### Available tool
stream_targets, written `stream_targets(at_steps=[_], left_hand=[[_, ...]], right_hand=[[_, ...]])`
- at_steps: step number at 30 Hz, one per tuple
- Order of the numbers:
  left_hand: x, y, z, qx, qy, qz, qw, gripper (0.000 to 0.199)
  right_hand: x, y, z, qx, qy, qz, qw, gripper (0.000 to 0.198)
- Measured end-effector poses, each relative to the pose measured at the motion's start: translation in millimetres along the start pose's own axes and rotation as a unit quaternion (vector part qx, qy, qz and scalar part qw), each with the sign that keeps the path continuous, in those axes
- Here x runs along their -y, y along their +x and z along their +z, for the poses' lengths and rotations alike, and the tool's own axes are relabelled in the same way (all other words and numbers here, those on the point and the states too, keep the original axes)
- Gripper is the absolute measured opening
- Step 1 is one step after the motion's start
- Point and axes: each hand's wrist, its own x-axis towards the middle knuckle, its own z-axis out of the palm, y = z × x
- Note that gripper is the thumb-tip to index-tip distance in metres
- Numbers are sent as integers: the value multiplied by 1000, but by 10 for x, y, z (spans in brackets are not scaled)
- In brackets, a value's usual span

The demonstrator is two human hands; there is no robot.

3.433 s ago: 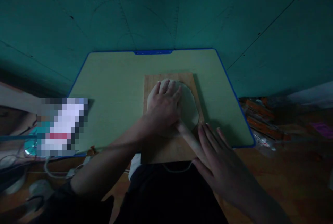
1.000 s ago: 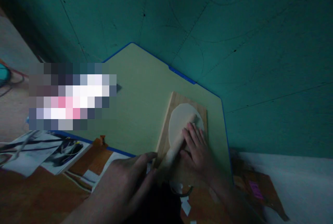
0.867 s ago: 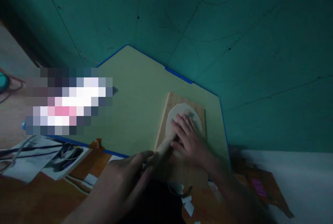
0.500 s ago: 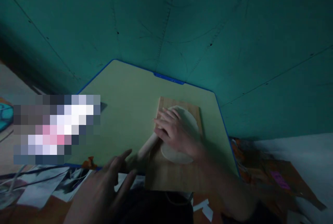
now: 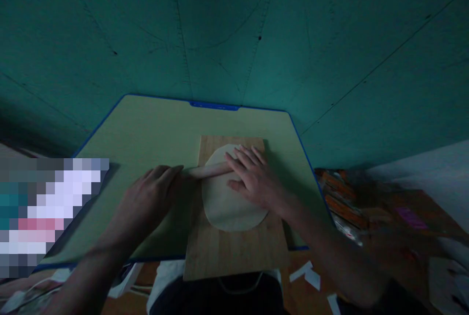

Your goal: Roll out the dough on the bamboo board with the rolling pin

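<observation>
A round, flat sheet of dough (image 5: 234, 210) lies on a wooden board (image 5: 234, 251). Across its upper part runs a pale rolling pin (image 5: 210, 170), pointing left past the board's edge. My left hand (image 5: 156, 188) is closed around the pin's left end, just left of the board. Fingers stretched and spread, my right hand (image 5: 252, 178) lies over the pin's right end and the dough. That end of the pin is hidden beneath it.
The board rests on a pale tabletop (image 5: 154, 129) with a blue rim, against a green wall (image 5: 220, 27). A blurred-out item (image 5: 62, 198) is at the left. Packaged goods (image 5: 340, 198) and cardboard (image 5: 414, 212) lie at the right. Paper scraps (image 5: 306, 273) lie below.
My left hand has moved up and taken hold of the rolling pin's left end. The pin has turned from a steep slant to nearly level across the dough. The view has shifted.
</observation>
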Motion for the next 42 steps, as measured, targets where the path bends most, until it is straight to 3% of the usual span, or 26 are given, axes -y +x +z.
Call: stream_targets(at_steps=[3, 6, 11, 13, 15, 18, 23, 42], left_hand=[[-32, 389, -15, 1, 44, -23, 999, 52], [-153, 603, -9, 2, 72, -31, 997, 50], [-251, 440, 0, 51, 40, -2, 998, 35], [-205, 344, -15, 43, -17, -73, 996, 34], [-136, 304, -24, -4, -83, -166, 983, 36], [-47, 315, -4, -92, -187, -223, 952, 40], [-12, 286, 25, -72, -232, -211, 947, 34], [-67, 241, -46, -54, -231, -206, 949, 35]], right_hand=[[-220, 535, 69, -3, -18, 15, 1000, 57], [-346, 807, 86, 14, 3, 29, 999, 47], [-469, 491, 26, -18, 93, 8, 995, 49], [-528, 318, -23, -58, 131, 21, 989, 53], [-569, 247, -60, -84, 154, 34, 984, 50], [-554, 327, -52, -61, 151, 32, 986, 42], [-450, 536, 39, -3, 112, -4, 994, 30], [-421, 586, -8, -14, 69, -11, 997, 19]])
